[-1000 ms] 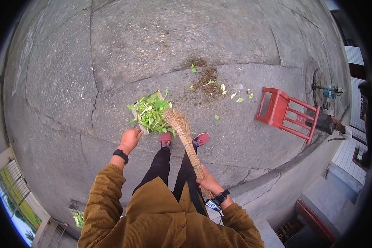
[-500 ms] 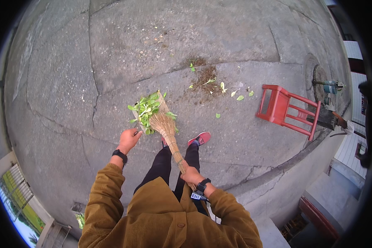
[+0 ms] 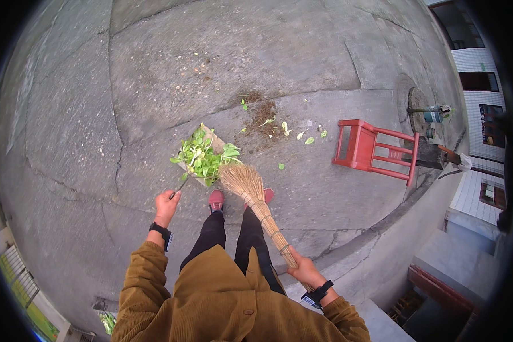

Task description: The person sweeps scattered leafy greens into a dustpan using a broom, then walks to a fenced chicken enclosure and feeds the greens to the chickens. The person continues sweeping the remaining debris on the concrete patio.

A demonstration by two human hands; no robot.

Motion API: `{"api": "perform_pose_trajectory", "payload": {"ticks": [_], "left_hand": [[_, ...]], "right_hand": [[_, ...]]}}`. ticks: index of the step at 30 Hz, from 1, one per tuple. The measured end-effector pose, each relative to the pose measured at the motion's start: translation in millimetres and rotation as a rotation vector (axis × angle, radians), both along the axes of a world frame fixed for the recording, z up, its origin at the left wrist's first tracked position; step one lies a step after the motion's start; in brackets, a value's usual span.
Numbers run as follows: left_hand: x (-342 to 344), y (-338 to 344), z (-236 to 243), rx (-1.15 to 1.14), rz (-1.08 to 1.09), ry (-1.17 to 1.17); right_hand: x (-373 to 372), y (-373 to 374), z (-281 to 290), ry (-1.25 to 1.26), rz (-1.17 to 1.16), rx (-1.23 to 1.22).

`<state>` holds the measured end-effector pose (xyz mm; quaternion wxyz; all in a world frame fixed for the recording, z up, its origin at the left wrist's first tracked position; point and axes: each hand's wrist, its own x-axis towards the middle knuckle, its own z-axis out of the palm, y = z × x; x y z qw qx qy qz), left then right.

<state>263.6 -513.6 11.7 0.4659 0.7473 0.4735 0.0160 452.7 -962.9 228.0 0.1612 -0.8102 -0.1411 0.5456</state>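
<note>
My left hand (image 3: 166,206) is closed around the thin dark handle of a tan dustpan (image 3: 217,141). Green leaves (image 3: 199,158) are heaped on the pan and hide most of it. In my right hand (image 3: 305,270) is the lower end of a straw broom (image 3: 260,210). The broom slants up and to the left, its spread bristles close to the leaves at the pan's right side. Whether the bristles touch the pan I cannot tell.
Beyond the pan, dark soil (image 3: 260,118) and several loose leaves (image 3: 286,128) lie on cracked concrete. A red chair (image 3: 361,145) stands to the right, near a teal container (image 3: 433,115). A low concrete edge (image 3: 382,251) curves along the right. My shoes (image 3: 216,199) are just below the pan.
My right hand has moved right and toward me, drawing the broom's bristles off the leaves to the pan's right side. My left hand keeps the handle. The whole view has shifted somewhat.
</note>
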Motion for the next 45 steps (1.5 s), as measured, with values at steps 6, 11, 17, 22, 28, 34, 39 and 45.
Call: {"api": "perform_pose_trajectory", "payload": {"ticks": [6, 11, 17, 22, 28, 34, 39, 45], "left_hand": [[39.0, -9.3, 3.9, -0.037, 0.073, -0.056], [65.8, -7.2, -6.3, -0.166, 0.171, -0.166], [83.3, -15.4, -7.1, -0.228, 0.242, -0.159], [90.6, -29.7, 6.9, -0.202, 0.293, -0.127], [91.1, -50.0, 24.7, -0.219, 0.39, -0.134], [89.9, -62.1, 23.7, -0.151, 0.354, -0.018], [91.0, -69.5, 19.6, -0.179, 0.261, 0.018], [97.5, -99.0, 22.0, -0.064, -0.053, 0.069]], "right_hand": [[-5.9, -39.6, 5.0, 0.208, -0.594, -0.158], [12.4, -70.1, -22.4, 0.213, -0.888, -0.079], [83.7, -109.3, -85.4, 0.183, -1.102, -0.009], [193.1, -124.8, -156.6, 0.084, -1.159, -0.01], [310.8, -121.6, -229.6, 0.048, -1.209, 0.04], [340.0, -128.1, -262.3, 0.02, -1.055, -0.025], [288.1, -167.0, -222.3, -0.327, -0.316, -0.301], [201.5, -178.9, -126.6, 0.0, -0.541, -0.258]]}}
